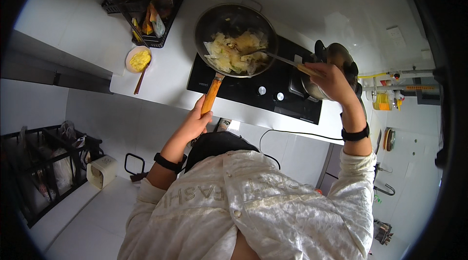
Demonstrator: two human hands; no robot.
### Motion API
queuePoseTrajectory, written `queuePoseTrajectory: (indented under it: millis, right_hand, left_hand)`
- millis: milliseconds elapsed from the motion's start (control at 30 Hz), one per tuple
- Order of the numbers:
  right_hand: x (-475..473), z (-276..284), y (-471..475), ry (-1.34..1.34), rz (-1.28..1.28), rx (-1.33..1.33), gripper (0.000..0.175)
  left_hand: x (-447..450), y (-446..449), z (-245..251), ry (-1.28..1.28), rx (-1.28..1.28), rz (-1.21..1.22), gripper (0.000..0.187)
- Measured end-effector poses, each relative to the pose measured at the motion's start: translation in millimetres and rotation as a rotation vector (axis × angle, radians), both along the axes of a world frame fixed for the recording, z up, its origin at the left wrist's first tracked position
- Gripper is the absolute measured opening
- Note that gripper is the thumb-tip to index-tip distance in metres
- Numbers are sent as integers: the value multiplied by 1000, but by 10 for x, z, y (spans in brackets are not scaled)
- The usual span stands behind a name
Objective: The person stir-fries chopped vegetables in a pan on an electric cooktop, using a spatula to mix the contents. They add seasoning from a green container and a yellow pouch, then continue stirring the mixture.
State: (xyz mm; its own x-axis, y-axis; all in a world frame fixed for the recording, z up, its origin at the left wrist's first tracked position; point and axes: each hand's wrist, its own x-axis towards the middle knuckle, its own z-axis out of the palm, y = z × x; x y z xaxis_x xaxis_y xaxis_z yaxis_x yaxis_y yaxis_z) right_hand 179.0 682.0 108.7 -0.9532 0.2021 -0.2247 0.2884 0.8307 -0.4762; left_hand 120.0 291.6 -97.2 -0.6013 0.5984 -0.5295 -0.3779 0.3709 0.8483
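Note:
My left hand (197, 119) grips the wooden handle (211, 97) of a dark wok (215, 18) over the left part of a black gas hob (234, 86). Pale chopped cabbage-like leaves (234, 50), partly browned, lie in the wok. In my right hand (331, 81) is the wooden handle of a metal spatula (283, 59). Its blade rests among the leaves and is partly hidden by them. Left of the wok, on the white counter (170, 64), stands a small bowl (128, 63) of yellow scrambled egg (140, 60), with chopsticks (141, 81) leaning out over its rim.
A metal pot (338, 55) with dark handles stands at the hob's right. Behind the bowl is a black rack (157, 42) of packets. Two silver knobs (262, 90) face me. A cable (303, 132) runs below the counter's front edge. A black shelf (55, 150) holds bags at left.

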Motion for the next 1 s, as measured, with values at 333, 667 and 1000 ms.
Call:
queuePoseTrajectory:
  millis: [333,667,1000]
  right_hand:
    - [28,81,-192,-158,89,125,37]
    - [-253,181,-150,-131,98,248,35]
    - [-472,50,-158,-192,188,510,37]
  left_hand:
    - [-23,-12,54,-15,-29,-34,71]
    - [62,-17,-62,62,50,48,69]
    - [71,-24,-101,52,66,54,68]
